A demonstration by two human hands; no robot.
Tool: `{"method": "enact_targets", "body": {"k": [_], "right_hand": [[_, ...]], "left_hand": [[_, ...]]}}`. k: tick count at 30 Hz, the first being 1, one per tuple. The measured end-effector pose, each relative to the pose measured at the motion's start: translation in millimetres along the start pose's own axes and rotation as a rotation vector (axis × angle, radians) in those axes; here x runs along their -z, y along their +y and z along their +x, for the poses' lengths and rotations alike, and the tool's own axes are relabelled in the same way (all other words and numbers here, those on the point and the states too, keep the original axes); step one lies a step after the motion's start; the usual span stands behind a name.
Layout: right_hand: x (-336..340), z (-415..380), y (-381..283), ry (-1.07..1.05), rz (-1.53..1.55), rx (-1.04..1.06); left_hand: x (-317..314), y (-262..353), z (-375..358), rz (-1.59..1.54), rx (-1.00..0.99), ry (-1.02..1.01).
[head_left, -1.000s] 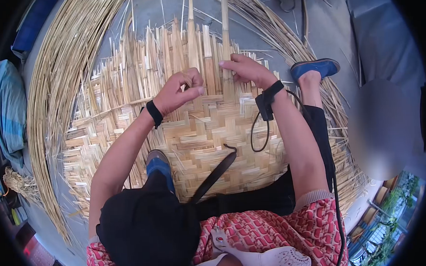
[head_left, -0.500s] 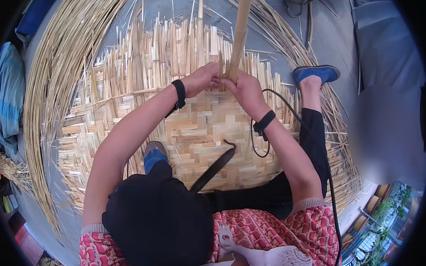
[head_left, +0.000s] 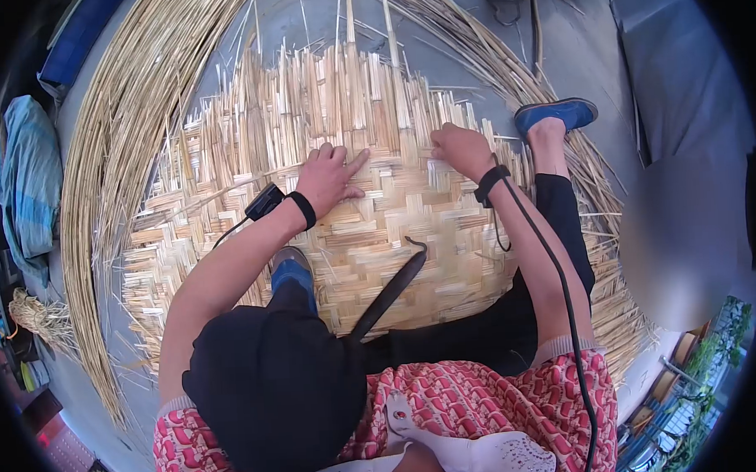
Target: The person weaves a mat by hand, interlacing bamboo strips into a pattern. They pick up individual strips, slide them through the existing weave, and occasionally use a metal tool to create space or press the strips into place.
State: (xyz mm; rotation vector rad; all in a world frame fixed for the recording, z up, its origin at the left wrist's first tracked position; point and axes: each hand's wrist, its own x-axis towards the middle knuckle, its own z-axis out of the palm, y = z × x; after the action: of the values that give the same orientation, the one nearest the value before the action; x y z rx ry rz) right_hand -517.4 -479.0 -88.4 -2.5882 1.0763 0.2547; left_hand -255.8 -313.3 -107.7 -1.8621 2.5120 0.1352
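Observation:
A mat (head_left: 394, 210) of pale woven split-bamboo strips spreads over the floor, its upright strip ends fanning out at the far edge. My left hand (head_left: 331, 176) lies on the weave with fingers spread, holding nothing. To the right, my right hand (head_left: 464, 151) is closed, thumb and fingers pressed together at the base of the upright strips; what they pinch, if anything, is hidden. Between the hands, a long strip (head_left: 393, 45) lies among the others and reaches past the far edge. A dark flat tool with a hooked tip (head_left: 389, 293) rests on the mat nearer my body.
Long bundles of thin strips (head_left: 108, 138) curve along the left, with more (head_left: 492, 45) at the far right. One blue shoe (head_left: 292, 269) is on the mat; the other (head_left: 558, 117) is at its right edge. A black cable (head_left: 557, 270) runs along my right arm.
Both hands were together on a wide strip that stood up from the mat. That strip is now down among the others, and the hands have moved apart, the left spread flat.

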Motion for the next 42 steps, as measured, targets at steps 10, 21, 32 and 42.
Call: {"method": "enact_targets", "body": {"k": [10, 21, 32, 42], "right_hand": [[58.0, -30.5, 8.7, -0.205, 0.889, -0.248], [35.7, 37.9, 77.5, -0.18, 1.66, -0.281], [40.4, 28.6, 56.8, -0.388, 1.529, -0.174], [61.8, 30.0, 43.2, -0.189, 0.615, -0.342]], "left_hand": [[0.9, 44.8, 127.4, -0.939, -0.209, -0.028], [20.9, 60.8, 107.6, -1.153, 0.165, 0.131], [-7.3, 61.0, 118.4, -1.871, 0.377, -0.003], [-7.9, 34.1, 9.5, -1.645, 0.512, 0.023]]}}
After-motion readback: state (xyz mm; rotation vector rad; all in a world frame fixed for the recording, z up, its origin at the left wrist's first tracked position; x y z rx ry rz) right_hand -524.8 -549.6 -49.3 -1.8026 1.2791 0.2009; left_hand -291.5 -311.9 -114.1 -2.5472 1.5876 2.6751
